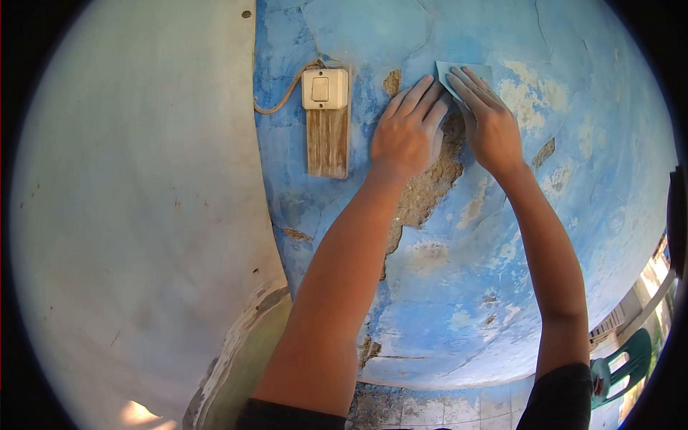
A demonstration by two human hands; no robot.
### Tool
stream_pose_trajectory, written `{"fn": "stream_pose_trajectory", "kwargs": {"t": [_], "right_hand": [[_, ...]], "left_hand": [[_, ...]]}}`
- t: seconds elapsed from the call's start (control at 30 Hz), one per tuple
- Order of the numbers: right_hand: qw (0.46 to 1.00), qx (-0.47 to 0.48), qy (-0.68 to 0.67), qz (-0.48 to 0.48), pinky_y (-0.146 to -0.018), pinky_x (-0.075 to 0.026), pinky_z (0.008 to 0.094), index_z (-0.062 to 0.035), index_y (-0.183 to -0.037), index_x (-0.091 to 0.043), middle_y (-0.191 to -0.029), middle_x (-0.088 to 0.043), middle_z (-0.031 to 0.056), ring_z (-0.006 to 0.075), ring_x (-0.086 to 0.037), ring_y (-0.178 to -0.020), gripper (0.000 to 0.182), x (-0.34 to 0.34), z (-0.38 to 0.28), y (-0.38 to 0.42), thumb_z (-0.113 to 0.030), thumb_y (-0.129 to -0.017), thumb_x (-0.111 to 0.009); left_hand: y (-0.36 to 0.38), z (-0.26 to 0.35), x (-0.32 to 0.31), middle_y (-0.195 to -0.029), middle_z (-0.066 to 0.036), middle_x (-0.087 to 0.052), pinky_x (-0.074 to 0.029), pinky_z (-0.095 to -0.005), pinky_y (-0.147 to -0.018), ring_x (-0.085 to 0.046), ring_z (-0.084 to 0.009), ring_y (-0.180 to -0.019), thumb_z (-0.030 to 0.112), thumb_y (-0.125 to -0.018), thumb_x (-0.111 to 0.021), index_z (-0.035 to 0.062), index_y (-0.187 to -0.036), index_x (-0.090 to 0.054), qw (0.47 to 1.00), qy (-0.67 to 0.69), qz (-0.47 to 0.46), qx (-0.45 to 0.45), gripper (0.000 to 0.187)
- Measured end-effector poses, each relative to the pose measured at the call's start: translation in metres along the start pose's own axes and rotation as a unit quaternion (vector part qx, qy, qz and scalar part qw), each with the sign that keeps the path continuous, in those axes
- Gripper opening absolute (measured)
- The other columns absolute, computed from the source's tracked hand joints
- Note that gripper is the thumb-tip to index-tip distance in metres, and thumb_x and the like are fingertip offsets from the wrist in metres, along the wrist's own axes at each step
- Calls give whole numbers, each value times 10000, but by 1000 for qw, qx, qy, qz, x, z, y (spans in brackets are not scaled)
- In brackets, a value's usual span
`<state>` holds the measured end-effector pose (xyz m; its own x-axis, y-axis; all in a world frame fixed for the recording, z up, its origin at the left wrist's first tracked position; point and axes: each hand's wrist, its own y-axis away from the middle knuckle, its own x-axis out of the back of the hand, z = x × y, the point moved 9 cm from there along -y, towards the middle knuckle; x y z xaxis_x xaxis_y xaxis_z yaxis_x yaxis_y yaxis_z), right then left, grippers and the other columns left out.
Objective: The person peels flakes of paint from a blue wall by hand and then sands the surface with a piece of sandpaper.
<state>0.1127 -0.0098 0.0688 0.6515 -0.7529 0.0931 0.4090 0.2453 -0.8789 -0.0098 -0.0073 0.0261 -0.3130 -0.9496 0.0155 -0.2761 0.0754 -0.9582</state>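
My right hand [491, 122] presses a thin blue-grey sheet [446, 72] flat on the blue wall [459, 287], its fingers stretched over the sheet. The sheet's edges show above and to the left of the fingers. Just left of it, my left hand [407, 136] lies on the wall with fingers extended and pale dust on them. No object shows in my left hand. Beneath and between both hands runs a patch of bare, rough plaster [423, 197] where the paint is gone.
A white light switch [325, 89] sits on a wooden board [327, 143] left of my hands, with a cable [287, 97] beside it. A pale surface [143, 179] fills the left side. At lower right stands a green chair [631, 362]; tiles [462, 405] show at the bottom.
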Motion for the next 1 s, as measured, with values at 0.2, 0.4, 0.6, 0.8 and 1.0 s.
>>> {"fn": "stream_pose_trajectory", "kwargs": {"t": [0.2,0.4,0.6,0.8,1.0], "right_hand": [[1000,2,2,-17,-1211,-510,457,-94,-1427,-704,-1491,-682,123,328,-600,-1436,544,5,4,12,79,-913,-672],[996,-73,26,40,-1222,-505,455,-85,-1444,-696,-1508,-676,113,315,-592,-1454,590,27,51,27,112,-889,-657],[996,57,22,-69,-1242,-489,465,-71,-1437,-704,-1535,-659,111,318,-567,-1483,553,22,38,42,101,-917,-623],[999,-32,36,3,-1237,-499,440,-81,-1452,-691,-1586,-621,91,292,-545,-1505,498,11,42,47,12,-963,-656],[987,-130,48,75,-1281,-439,463,-56,-1477,-666,-1593,-610,109,308,-545,-1507,497,42,105,27,20,-988,-619]], "left_hand": [[-1,2,4,-1612,-46,-588,-433,-462,-1244,-482,-242,-1540,97,-901,-744,136,-1422,-676,1000,9,7,1,527],[0,4,5,-1645,-42,-562,-440,-461,-1234,-480,-254,-1545,87,-909,-737,120,-1446,-671,1000,14,6,-6,542],[-1,12,4,-1651,-44,-561,-443,-457,-1217,-466,-276,-1559,107,-994,-693,125,-1491,-648,999,-25,-17,-37,499],[0,12,2,-1654,-43,-562,-437,-462,-1214,-467,-283,-1560,109,-1016,-663,127,-1515,-638,998,-33,-31,-42,500],[0,10,0,-1649,-48,-569,-430,-468,-1212,-471,-288,-1559,111,-996,-672,120,-1510,-640,998,-48,-26,-43,516]]}}
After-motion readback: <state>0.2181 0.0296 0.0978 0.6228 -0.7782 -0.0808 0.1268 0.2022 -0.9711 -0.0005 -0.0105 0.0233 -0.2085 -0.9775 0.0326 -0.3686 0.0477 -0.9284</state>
